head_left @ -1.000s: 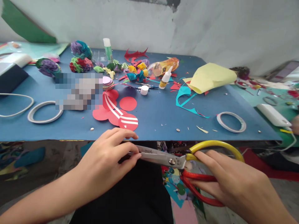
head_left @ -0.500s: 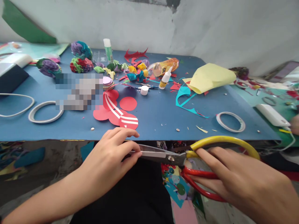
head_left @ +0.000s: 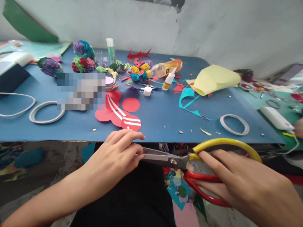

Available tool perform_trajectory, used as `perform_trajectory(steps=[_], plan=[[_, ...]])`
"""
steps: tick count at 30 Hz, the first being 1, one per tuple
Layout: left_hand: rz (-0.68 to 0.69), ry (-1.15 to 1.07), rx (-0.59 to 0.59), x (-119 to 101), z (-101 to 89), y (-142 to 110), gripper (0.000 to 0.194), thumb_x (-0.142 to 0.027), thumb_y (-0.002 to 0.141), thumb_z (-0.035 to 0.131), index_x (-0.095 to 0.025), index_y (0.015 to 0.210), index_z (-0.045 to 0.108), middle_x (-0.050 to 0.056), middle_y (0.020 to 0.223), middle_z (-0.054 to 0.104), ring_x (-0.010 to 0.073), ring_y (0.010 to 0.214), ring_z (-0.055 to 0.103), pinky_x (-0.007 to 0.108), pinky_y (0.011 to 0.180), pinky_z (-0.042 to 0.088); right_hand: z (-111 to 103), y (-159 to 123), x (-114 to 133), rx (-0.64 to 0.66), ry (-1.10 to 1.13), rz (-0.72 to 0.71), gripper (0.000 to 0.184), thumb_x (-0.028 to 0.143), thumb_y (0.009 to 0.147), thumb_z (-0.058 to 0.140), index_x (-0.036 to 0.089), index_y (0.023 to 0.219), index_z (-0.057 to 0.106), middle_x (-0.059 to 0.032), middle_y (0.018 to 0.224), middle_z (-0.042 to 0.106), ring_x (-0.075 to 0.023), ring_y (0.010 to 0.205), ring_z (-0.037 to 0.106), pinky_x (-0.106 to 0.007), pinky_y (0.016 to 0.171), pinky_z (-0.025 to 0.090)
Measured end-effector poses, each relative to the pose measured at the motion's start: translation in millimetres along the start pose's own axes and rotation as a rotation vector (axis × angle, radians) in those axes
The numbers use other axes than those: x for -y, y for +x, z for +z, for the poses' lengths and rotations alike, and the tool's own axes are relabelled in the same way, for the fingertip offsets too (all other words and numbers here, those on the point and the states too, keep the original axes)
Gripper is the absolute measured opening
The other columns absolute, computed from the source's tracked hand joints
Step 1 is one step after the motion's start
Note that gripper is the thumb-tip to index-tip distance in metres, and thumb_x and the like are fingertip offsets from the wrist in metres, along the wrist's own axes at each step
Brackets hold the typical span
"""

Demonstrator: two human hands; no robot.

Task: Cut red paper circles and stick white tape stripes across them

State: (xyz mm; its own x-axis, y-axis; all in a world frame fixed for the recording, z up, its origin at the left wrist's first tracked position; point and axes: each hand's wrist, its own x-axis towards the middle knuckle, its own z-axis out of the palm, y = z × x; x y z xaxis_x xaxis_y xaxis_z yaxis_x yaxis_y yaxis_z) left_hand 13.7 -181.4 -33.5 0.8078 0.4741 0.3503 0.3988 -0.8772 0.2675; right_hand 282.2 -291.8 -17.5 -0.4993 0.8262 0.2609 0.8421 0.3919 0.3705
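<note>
My right hand (head_left: 243, 176) grips a large pair of scissors (head_left: 163, 157) by the handles, one yellow and one red. The scissors point left, below the table's front edge, with the blades almost together. My left hand (head_left: 120, 151) is closed around the blade tips, thumb and fingers pinching there; the tips are hidden, and I cannot see whether something small is between the fingers. Just beyond my left hand, red paper circles (head_left: 131, 105) lie on the blue table (head_left: 163, 116), some overlapping and bearing white strips (head_left: 131, 122).
Rings of tape (head_left: 234, 124) lie right and left. Behind are a glue bottle (head_left: 169, 79), a white cap (head_left: 147, 91), a glue stick (head_left: 110, 50), an orange bottle (head_left: 169, 67), crinkled paper balls (head_left: 83, 49), yellow paper (head_left: 216, 79) and cyan scraps (head_left: 187, 93). A pixelated patch covers part of the left side.
The fingers of my left hand have shifted slightly right along the blade tips. The scissors and my right hand are almost still; the view has moved very slightly.
</note>
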Motion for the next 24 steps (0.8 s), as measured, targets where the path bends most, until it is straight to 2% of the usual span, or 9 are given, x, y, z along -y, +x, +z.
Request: perform_trajectory(steps=[4,8,11,14,16,19,24], plan=[[-0.066,-0.074,-0.041,11,-10.1,-3,0.010,-0.013,0.091,0.050,-0.018,0.086,0.058,0.007,0.110,0.061,0.0182,0.104,0.055,0.032,0.091,0.043,4,-2,-1,-0.026,-0.007,0.003,0.030,0.031,0.099,0.034,0.014,0.104,0.059,-0.0085,0.080,0.069,-0.0215,0.061,0.064,-0.034,0.057,0.043],[-0.278,-0.236,-0.044,46,-16.2,8,0.011,-0.023,0.090,0.052,-0.018,0.085,0.060,0.006,0.109,0.061,0.0176,0.102,0.057,0.031,0.092,0.044,15,-12,-1,0.018,0.020,0.000,0.033,0.032,0.099,0.033,0.014,0.107,0.059,-0.0097,0.083,0.070,-0.0222,0.066,0.067,-0.034,0.058,0.045],[-0.396,-0.448,0.143,75,-13.5,23,0.020,-0.033,0.088,0.055,-0.017,0.078,0.062,0.005,0.104,0.064,0.0188,0.103,0.058,0.033,0.092,0.044,25,-23,0,0.010,0.051,0.025,0.037,0.041,0.098,0.033,0.016,0.108,0.058,-0.0080,0.085,0.070,-0.0200,0.065,0.067,-0.031,0.056,0.046],[-0.470,-0.559,0.323,91,-8.7,34,0.023,-0.037,0.086,0.055,-0.016,0.081,0.063,0.005,0.101,0.066,0.0187,0.096,0.060,0.033,0.088,0.045,31,-29,1,0.016,0.100,0.072,0.040,0.045,0.099,0.030,0.018,0.109,0.057,-0.0067,0.086,0.069,-0.0178,0.064,0.067,-0.028,0.055,0.046],[-0.490,-0.593,0.390,95,-6.7,37,0.025,-0.039,0.087,0.052,-0.016,0.086,0.063,0.005,0.101,0.066,0.0185,0.092,0.059,0.031,0.083,0.046,32,-31,1,0.022,0.107,0.069,0.040,0.044,0.099,0.030,0.017,0.109,0.057,-0.0072,0.086,0.069,-0.0178,0.064,0.067,-0.028,0.054,0.046],[-0.490,-0.609,0.416,93,-6.4,39,0.028,-0.041,0.088,0.049,-0.016,0.088,0.061,0.004,0.094,0.064,0.0176,0.087,0.058,0.029,0.078,0.045,32,-33,1,0.029,0.096,0.058,0.037,0.041,0.099,0.033,0.015,0.109,0.056,-0.0083,0.087,0.069,-0.0183,0.065,0.068,-0.028,0.055,0.046],[-0.473,-0.515,0.466,85,-12.0,44,0.030,-0.043,0.089,0.047,-0.016,0.087,0.060,0.002,0.086,0.062,0.0162,0.079,0.055,0.026,0.071,0.042,32,-34,-1,0.009,0.066,0.067,0.033,0.039,0.098,0.038,0.015,0.105,0.058,-0.0080,0.086,0.070,-0.0173,0.065,0.068,-0.027,0.056,0.046]])
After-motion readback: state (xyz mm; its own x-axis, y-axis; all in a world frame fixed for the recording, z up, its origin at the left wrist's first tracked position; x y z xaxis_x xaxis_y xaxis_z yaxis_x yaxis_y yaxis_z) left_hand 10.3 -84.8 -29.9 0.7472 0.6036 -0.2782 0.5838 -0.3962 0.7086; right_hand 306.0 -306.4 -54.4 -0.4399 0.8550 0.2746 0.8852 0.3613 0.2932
